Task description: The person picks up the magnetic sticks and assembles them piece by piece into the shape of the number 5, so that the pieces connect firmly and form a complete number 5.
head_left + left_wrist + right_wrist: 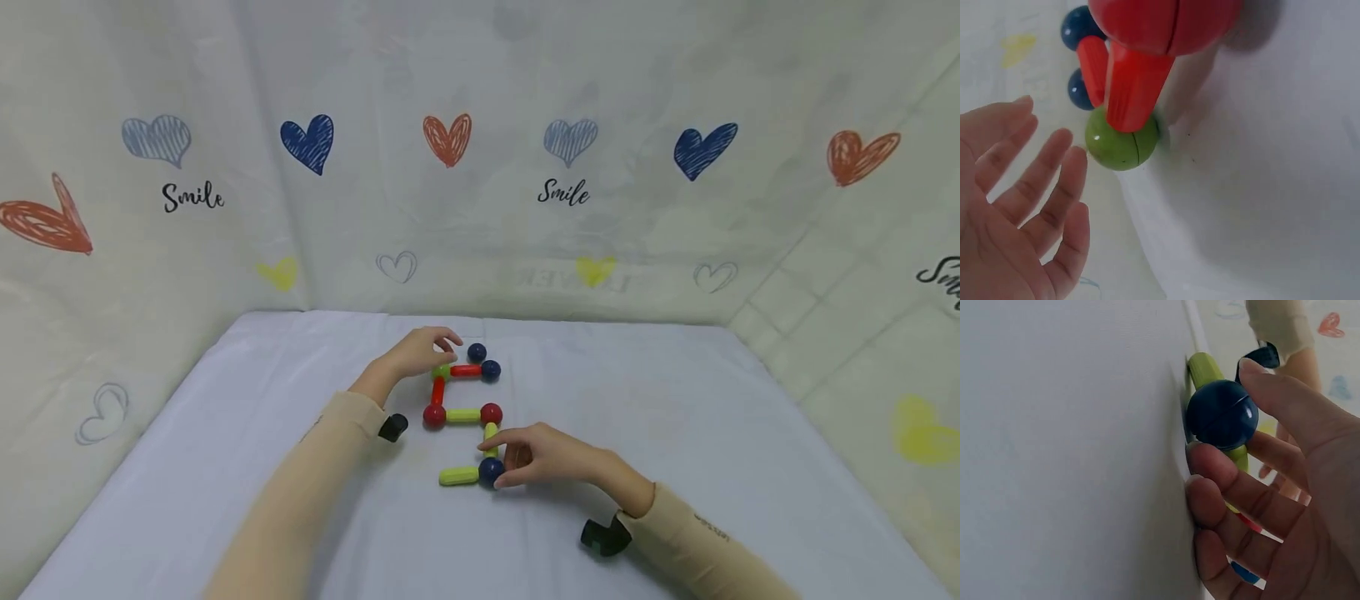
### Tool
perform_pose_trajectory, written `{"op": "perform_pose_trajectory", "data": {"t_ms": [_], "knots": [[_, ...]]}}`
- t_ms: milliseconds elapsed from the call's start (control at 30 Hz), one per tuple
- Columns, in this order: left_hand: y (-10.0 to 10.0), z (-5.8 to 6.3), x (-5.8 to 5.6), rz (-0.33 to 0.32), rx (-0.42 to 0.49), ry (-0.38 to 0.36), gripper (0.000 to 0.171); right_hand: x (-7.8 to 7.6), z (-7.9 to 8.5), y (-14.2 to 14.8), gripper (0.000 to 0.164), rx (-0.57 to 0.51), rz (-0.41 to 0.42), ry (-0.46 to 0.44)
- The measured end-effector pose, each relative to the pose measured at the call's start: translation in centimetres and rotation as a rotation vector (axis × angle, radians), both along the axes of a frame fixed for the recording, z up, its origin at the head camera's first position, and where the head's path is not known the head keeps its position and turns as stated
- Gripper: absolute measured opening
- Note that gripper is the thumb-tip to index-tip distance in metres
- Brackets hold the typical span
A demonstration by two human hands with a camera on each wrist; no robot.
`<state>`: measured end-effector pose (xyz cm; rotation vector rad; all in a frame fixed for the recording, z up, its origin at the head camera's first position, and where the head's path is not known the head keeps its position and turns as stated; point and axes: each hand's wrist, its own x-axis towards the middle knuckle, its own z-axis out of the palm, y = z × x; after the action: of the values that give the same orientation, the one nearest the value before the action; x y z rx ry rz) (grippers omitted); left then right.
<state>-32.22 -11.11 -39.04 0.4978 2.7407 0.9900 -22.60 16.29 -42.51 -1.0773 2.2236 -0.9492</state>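
A zigzag chain of balls and rods lies on the white cloth. At its near end my right hand [551, 456] holds a dark blue ball [1222, 415], thumb on one side and fingers on the other. Yellow-green rods [459, 476] join that ball, one pointing left and one running away under my index finger. My left hand [1029, 187] is beside the green ball [1121, 139] at the far end, fingers spread and loosely bent, holding nothing. Between them come two red balls [434, 417], another yellow-green rod [462, 415] and a red rod [1138, 87].
From the green ball a second red rod [466, 370] leads right to a blue ball [491, 371]. Another blue ball [477, 352] sits just beyond it. Black wrist devices [606, 537] hang under both sleeves. A printed backdrop [480, 208] rises behind the table.
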Motion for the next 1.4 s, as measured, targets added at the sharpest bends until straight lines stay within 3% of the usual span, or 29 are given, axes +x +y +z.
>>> {"op": "perform_pose_trajectory", "data": {"t_ms": [200, 567, 933, 1400], "knots": [[1.8, -0.5, -1.3, 0.004, -0.047, 0.032, 0.040, 0.1, -0.2, 0.0, 0.043, 0.004, 0.022, 0.002], [3.1, -1.0, -2.8, -0.024, -0.066, -0.024, 0.042, 0.0, 0.5, -0.5, 0.038, 0.032, 0.040, 0.046], [4.3, -0.9, -2.7, -0.062, -0.165, -0.063, 0.038, 0.0, 0.5, -0.2, 0.037, 0.014, 0.061, 0.061], [4.2, -1.6, -2.8, 0.021, -0.207, -0.031, 0.031, 0.1, 0.6, -0.3, 0.037, 0.027, 0.045, 0.028]]}}
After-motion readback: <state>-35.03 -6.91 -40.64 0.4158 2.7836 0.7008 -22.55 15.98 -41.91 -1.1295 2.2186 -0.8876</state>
